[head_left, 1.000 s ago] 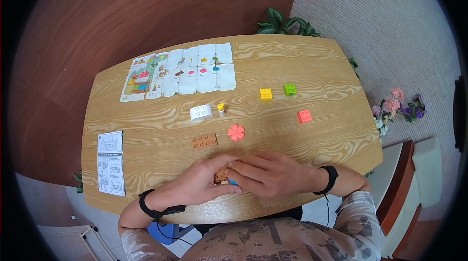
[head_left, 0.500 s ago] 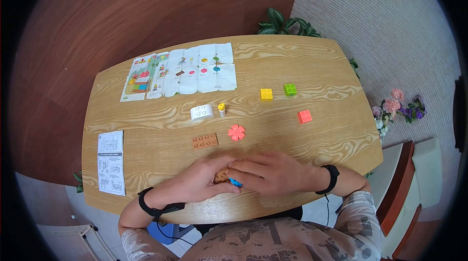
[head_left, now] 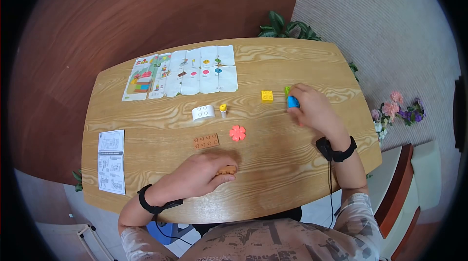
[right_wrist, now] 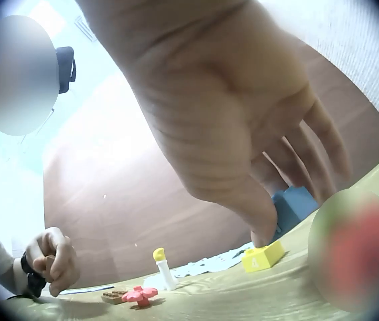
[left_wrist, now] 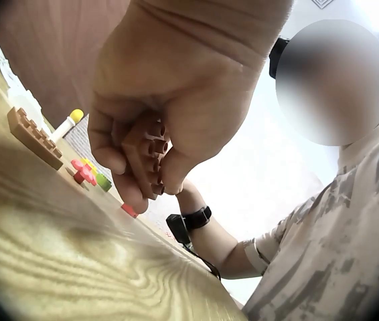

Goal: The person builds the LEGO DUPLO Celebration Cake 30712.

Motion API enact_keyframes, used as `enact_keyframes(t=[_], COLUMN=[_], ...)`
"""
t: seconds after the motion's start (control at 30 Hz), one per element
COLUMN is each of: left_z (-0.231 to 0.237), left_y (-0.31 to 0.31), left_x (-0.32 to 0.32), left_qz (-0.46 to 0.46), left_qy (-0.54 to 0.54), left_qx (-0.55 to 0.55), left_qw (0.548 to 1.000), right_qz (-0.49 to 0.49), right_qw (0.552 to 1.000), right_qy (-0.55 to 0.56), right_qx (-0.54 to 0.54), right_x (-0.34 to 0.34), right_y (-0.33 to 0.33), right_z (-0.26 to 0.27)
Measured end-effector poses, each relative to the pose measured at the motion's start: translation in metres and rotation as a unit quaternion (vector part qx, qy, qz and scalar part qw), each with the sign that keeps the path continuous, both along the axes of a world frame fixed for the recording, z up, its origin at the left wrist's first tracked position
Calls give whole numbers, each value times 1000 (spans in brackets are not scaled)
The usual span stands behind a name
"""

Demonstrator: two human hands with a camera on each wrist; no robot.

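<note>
My left hand (head_left: 197, 175) grips a brown studded brick (left_wrist: 136, 155) close over the near part of the table, fingers and thumb curled round it. Over at the right, my right hand (head_left: 314, 109) pinches a blue brick (right_wrist: 295, 210) between thumb and fingers. The blue brick overlaps the green brick (head_left: 287, 90) in the head view. A red brick (right_wrist: 370, 244) is mostly hidden beneath that hand from above, and blurred in the right wrist view. Left of the blue brick sits a yellow brick (head_left: 267, 96).
Mid-table lie a brown plate brick (head_left: 206, 141), a pink flower piece (head_left: 238, 133), a white curved brick (head_left: 203, 112) and a white-and-yellow candle piece (head_left: 223, 110). An illustrated sheet (head_left: 200, 80) is spread at the back left; a printed leaflet (head_left: 111, 163) lies at the left edge.
The right hand has left the left hand's side and swung right and away over the table, carrying the blue brick. The left hand stays near the front edge with the brown brick.
</note>
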State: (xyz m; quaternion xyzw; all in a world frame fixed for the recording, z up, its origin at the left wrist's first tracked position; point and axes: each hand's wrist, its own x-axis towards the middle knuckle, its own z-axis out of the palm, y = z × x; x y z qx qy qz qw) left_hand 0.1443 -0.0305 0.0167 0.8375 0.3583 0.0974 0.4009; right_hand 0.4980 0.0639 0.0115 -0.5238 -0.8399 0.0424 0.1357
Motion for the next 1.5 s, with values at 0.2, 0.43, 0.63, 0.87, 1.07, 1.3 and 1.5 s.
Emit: enact_keyframes(t=[0.2, 0.43, 0.63, 0.87, 1.07, 1.3, 1.5], left_z=[1, 2, -2, -16, -18, -19, -22], left_y=[1, -1, 0, 1, 1, 1, 1], left_x=[0, -3, -2, -3, -2, -3, -4], left_qz=[-12, -15, -22, -32, -42, -45, -52], left_qy=[16, 23, 19, 16, 26, 26, 26], left_qx=[13, 29, 44, 108, 113, 115, 115], left_qw=[1000, 999, 999, 993, 992, 992, 992], right_qz=[-17, -16, -30, 47, 107, 136, 167], right_qw=[998, 999, 998, 999, 992, 989, 985], right_qy=[-20, -6, -19, -20, -36, -28, -7], right_qx=[-52, -29, -44, -4, -62, -40, -31], right_x=[-8, -5, -1, -11, -31, -50, -66], right_y=[0, 3, 0, -15, -17, -13, -12], right_z=[-6, -7, -6, -7, -28, -41, -43])
